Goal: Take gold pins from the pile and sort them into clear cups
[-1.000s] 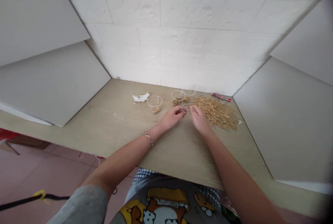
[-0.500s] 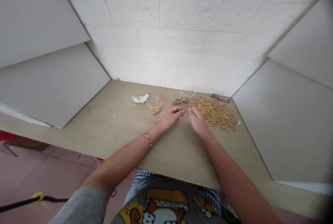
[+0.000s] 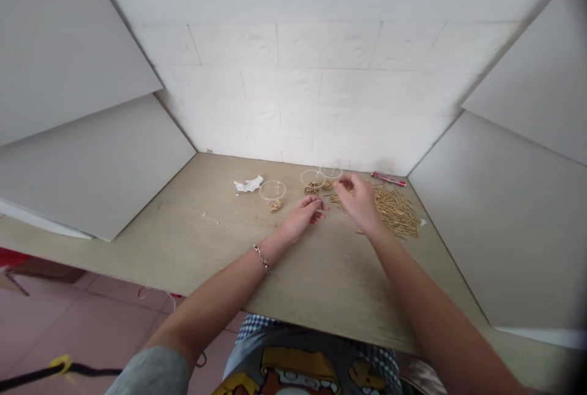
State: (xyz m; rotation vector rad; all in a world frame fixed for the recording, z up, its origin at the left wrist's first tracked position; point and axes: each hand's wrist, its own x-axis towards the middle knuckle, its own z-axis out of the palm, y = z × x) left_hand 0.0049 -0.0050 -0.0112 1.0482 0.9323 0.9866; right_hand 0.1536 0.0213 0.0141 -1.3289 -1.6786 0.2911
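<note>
My left hand (image 3: 302,216) is over the middle of the table, thumb and index finger pinched together; whatever they hold is too small to make out. Up and to the right, my right hand (image 3: 358,200) has its fingers curled beside the clear cups, partly covering a pile of thin golden sticks (image 3: 397,211). Whether anything is between its fingertips is hidden. Small golden pieces sit in a left clear cup (image 3: 274,205), in a middle cup (image 3: 311,188) and in a cup behind (image 3: 328,184).
Crumpled white paper (image 3: 248,184) lies left of the cups. A red marker (image 3: 388,180) rests near the wall behind the stick pile. Grey panels (image 3: 513,224) flank the wooden table (image 3: 183,217) on both sides.
My hands have moved apart. The right one has gone up and right, towards the cups and the pile's near edge. The view has tilted slightly upward.
</note>
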